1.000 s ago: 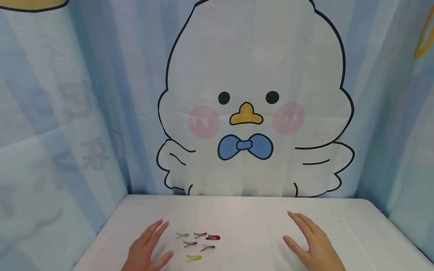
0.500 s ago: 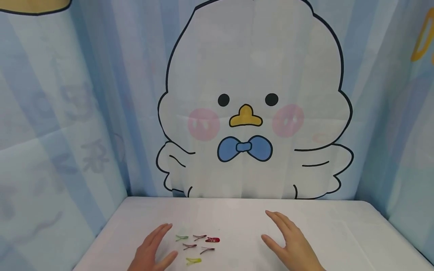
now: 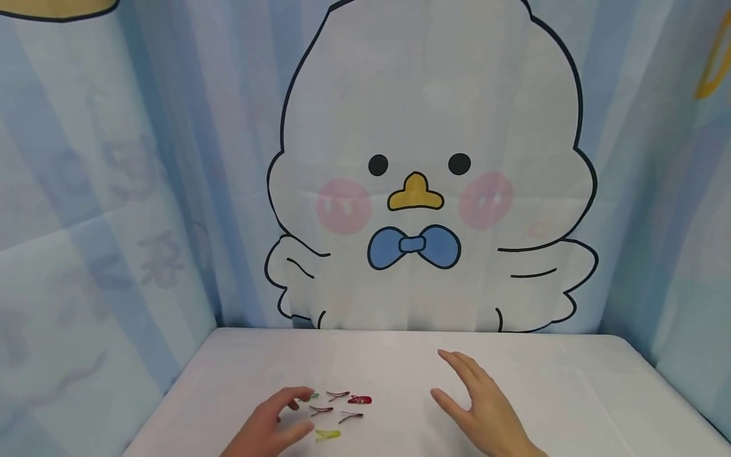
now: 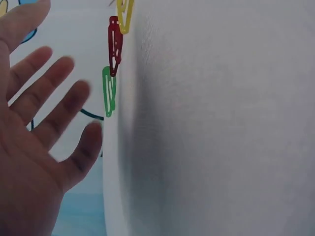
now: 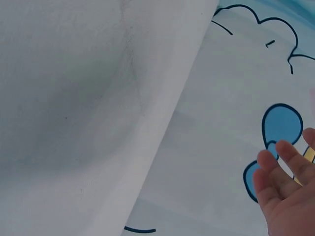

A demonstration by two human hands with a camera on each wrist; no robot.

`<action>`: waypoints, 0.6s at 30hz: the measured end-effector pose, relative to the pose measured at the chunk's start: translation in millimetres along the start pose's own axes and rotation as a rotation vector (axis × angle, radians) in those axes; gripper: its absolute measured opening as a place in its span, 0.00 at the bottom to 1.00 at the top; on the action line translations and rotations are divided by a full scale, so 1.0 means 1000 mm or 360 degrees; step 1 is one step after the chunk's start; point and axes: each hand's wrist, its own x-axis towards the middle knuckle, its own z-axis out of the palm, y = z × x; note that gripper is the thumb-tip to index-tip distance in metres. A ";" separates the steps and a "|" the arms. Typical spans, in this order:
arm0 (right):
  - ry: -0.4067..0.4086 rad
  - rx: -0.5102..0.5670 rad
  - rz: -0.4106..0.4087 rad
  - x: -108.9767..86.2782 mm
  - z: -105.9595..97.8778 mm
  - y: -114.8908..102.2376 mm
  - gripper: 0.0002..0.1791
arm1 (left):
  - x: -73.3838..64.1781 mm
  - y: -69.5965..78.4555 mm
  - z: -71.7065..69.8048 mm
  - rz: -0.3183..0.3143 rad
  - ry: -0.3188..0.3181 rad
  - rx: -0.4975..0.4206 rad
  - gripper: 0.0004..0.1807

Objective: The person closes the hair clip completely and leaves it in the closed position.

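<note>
Several snap hair clips lie in a loose group left of centre on the white table in the head view. A green hair clip [image 4: 109, 92] is partly hidden in the head view by my left hand [image 3: 271, 422], whose bent forefinger overlaps it. In the left wrist view that hand's fingers are spread, holding nothing. Nearby lie a red hair clip [image 3: 360, 400], two dark red ones at the back [image 3: 338, 395] and middle, a dark slim hair clip [image 3: 350, 417] and a yellow-green hair clip [image 3: 328, 435]. Well to their right, my right hand [image 3: 482, 406] hovers with extended fingers and holds nothing.
The white table [image 3: 594, 381] has rounded far corners. Behind it hangs a curtain [image 3: 428, 95] printed with a white cartoon bird in a blue bow tie. Blue and white striped curtains [image 3: 85, 222] enclose both sides.
My left hand has moved right, over the green hair clip, and its fingers have bent. My right hand has moved left towards the group. The other clips stay put.
</note>
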 end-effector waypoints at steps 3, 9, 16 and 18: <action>0.0018 0.0000 -0.0018 0.000 -0.001 0.000 0.32 | 0.005 -0.003 0.001 0.0021 -0.0112 -0.0085 0.26; -0.0018 0.0006 0.0008 0.002 -0.001 -0.001 0.33 | 0.011 -0.003 0.002 0.0039 -0.0219 -0.0065 0.17; -0.0046 0.0015 0.0027 0.001 0.000 -0.003 0.33 | 0.014 -0.001 0.002 -0.0022 -0.0294 -0.0068 0.14; -0.0028 0.0025 0.0005 0.001 0.000 -0.003 0.33 | 0.015 -0.001 0.002 -0.0046 -0.0307 -0.0082 0.13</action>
